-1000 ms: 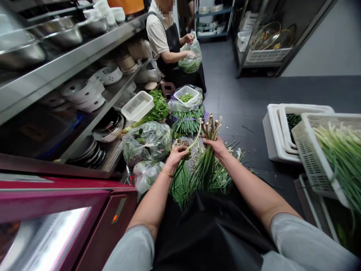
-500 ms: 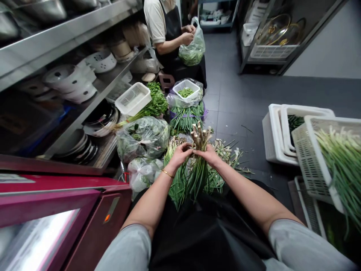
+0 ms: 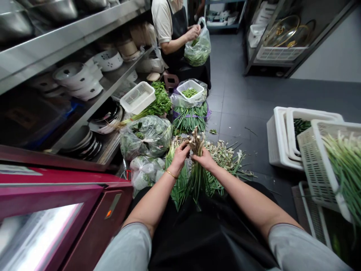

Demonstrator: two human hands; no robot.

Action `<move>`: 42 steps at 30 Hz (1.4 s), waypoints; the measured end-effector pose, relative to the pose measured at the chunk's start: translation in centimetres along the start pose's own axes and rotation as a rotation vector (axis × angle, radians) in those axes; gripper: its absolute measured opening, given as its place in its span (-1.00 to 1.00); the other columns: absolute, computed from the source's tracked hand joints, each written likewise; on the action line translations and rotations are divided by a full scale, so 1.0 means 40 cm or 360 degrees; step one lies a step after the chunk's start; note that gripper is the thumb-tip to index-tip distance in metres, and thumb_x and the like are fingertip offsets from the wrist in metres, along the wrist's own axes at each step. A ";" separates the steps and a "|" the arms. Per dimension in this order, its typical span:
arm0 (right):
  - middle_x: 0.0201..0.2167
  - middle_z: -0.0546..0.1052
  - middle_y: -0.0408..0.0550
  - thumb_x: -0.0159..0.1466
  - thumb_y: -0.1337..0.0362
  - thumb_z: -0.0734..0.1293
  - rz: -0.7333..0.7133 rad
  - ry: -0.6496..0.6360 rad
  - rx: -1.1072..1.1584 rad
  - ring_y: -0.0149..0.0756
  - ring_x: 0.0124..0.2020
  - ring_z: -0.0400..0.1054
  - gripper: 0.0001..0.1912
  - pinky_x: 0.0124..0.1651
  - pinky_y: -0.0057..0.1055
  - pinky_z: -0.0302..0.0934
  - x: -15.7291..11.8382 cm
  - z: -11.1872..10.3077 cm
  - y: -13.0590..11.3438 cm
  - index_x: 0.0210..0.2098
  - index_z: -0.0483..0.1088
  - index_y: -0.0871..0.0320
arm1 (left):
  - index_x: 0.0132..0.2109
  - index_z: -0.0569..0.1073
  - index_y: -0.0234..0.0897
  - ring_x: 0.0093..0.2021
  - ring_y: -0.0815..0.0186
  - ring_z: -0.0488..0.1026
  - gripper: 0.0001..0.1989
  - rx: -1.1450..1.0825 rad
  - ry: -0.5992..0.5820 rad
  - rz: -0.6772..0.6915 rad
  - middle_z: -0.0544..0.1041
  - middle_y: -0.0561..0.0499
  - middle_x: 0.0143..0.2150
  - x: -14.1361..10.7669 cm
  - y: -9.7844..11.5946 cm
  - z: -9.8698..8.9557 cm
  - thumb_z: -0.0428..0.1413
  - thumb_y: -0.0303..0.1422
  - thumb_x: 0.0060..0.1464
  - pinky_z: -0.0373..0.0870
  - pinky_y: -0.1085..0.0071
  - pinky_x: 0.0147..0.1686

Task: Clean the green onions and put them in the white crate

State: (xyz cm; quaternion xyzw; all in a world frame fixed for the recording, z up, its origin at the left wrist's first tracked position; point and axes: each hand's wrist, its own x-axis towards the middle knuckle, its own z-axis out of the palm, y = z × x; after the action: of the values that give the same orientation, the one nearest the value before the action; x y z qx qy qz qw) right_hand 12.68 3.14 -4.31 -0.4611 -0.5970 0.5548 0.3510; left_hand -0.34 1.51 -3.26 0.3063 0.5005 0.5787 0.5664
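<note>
A bunch of green onions (image 3: 197, 175) stands over my lap, its brown, dirty root ends up and its green leaves hanging down. My right hand (image 3: 205, 159) is wrapped round the stems below the roots. At the root ends, my left hand (image 3: 181, 155) has its fingers closed on the side of the bunch; exactly what they pinch is too small to tell. More green onions (image 3: 178, 188) lie under my left hand. Right of the bunch spreads a heap of peeled skins and trimmings (image 3: 225, 158).
Bagged vegetables (image 3: 146, 137), leafy greens (image 3: 159, 99) and a white basket (image 3: 138, 98) lie at left by the shelves (image 3: 113, 86). A basket of green onions (image 3: 318, 150) stands at right. Ahead, a co-worker (image 3: 172, 34) handles a plastic bag of greens (image 3: 199, 51).
My left hand has shifted up to the root ends, and the bunch tilts slightly. The whole view has moved a little, so the surroundings sit further right. The co-worker's hands have lifted slightly.
</note>
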 end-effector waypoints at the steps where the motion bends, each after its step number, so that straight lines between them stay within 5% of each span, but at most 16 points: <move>1: -0.44 0.51 -0.12 -0.04 0.17 0.45 -0.0024 0.0032 0.0000 -0.26 -0.42 0.40 -0.59 -0.26 -0.27 0.35 -0.001 0.003 0.000 -0.22 0.36 0.13 | -0.18 0.46 -0.27 -0.58 0.49 0.22 -0.59 -0.0060 0.0001 -0.0064 0.36 0.17 -0.53 -0.002 0.008 -0.005 0.29 -0.13 -0.15 0.15 0.51 -0.55; 5: -0.33 0.53 -0.05 -0.02 0.14 0.44 -0.0172 0.0216 -0.0025 -0.21 -0.31 0.42 -0.58 -0.13 -0.22 0.33 -0.002 0.000 -0.013 -0.20 0.36 0.14 | -0.31 0.38 -0.24 -0.70 0.54 -0.01 -0.58 -0.0269 -0.0034 -0.0196 0.08 0.28 -0.68 -0.012 0.035 -0.015 0.32 -0.08 -0.19 -0.06 0.53 -0.66; 12: -0.41 0.54 -0.04 0.05 0.08 0.44 -0.0168 0.0050 0.0112 -0.12 -0.27 0.44 -0.71 -0.09 -0.13 0.34 -0.016 0.002 -0.017 -0.30 0.46 0.11 | -0.26 0.43 -0.25 -0.44 0.41 0.44 -0.66 -0.0560 0.0008 -0.0282 0.50 0.13 -0.44 -0.004 0.026 -0.007 0.34 -0.34 -0.23 0.35 0.44 -0.35; 19: -0.37 0.56 -0.03 0.00 0.06 0.48 -0.0147 -0.0049 0.0126 -0.17 -0.34 0.43 -0.67 -0.12 -0.16 0.34 -0.014 -0.001 -0.035 -0.32 0.49 0.12 | -0.28 0.46 -0.30 -0.17 0.20 0.53 -0.78 -0.0525 -0.0007 -0.0254 0.57 0.00 -0.34 -0.003 0.022 -0.013 0.18 -0.42 -0.19 0.42 0.34 -0.18; 24: -0.37 0.54 -0.03 -0.02 0.00 0.47 -0.0160 0.0162 0.0136 -0.14 -0.32 0.42 -0.63 -0.14 -0.17 0.32 -0.003 -0.006 -0.034 -0.34 0.45 0.11 | -0.04 0.47 -0.25 -0.08 0.19 0.49 -0.52 -0.0231 -0.0178 -0.0034 0.58 -0.04 -0.09 -0.022 0.033 -0.005 0.25 -0.35 -0.20 0.40 0.36 -0.14; 28: -0.29 0.54 0.04 0.02 0.08 0.45 -0.0227 0.0201 -0.0118 -0.09 -0.23 0.42 -0.67 -0.03 -0.13 0.29 -0.017 -0.001 -0.036 -0.28 0.45 0.11 | 0.03 0.49 -0.25 0.05 0.20 0.43 -0.55 0.0101 0.0091 0.0200 0.55 -0.05 0.02 -0.022 0.011 0.005 0.23 -0.23 -0.03 0.33 0.37 0.01; 33: -0.24 0.55 0.08 0.10 0.08 0.38 -0.0193 0.0310 -0.0255 -0.04 -0.12 0.39 -0.70 0.08 -0.08 0.24 -0.018 0.002 -0.029 -0.26 0.44 0.14 | -0.08 0.57 -0.27 -0.13 0.26 0.47 -0.67 0.0037 0.0199 0.0194 0.60 -0.03 -0.19 -0.006 -0.020 -0.009 0.19 -0.21 0.03 0.37 0.41 -0.15; 38: -0.33 0.55 0.05 0.08 0.06 0.37 -0.0166 0.0298 -0.0152 -0.06 -0.17 0.41 -0.74 0.05 -0.11 0.25 0.003 -0.001 -0.014 -0.40 0.44 0.14 | -0.10 0.57 -0.27 -0.26 0.32 0.44 -0.70 0.0120 0.0349 0.0213 0.58 0.00 -0.29 0.007 -0.018 -0.024 0.18 -0.23 0.03 0.33 0.46 -0.32; 42: -0.26 0.57 0.03 0.07 0.06 0.36 -0.0142 0.0427 -0.0024 -0.11 -0.16 0.41 -0.70 0.07 -0.13 0.24 0.016 -0.012 -0.005 -0.31 0.47 0.14 | -0.18 0.58 -0.23 -0.16 0.29 0.45 -0.78 0.0268 0.0447 0.0350 0.58 -0.01 -0.20 0.017 0.006 -0.043 0.17 -0.26 0.05 0.34 0.44 -0.20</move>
State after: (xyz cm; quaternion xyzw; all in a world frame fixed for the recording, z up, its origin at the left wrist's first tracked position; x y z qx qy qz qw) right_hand 12.86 3.92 -4.09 -0.5069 -0.5686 0.4676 0.4486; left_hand -2.12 1.78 -3.72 0.3218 0.5848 0.6302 0.3967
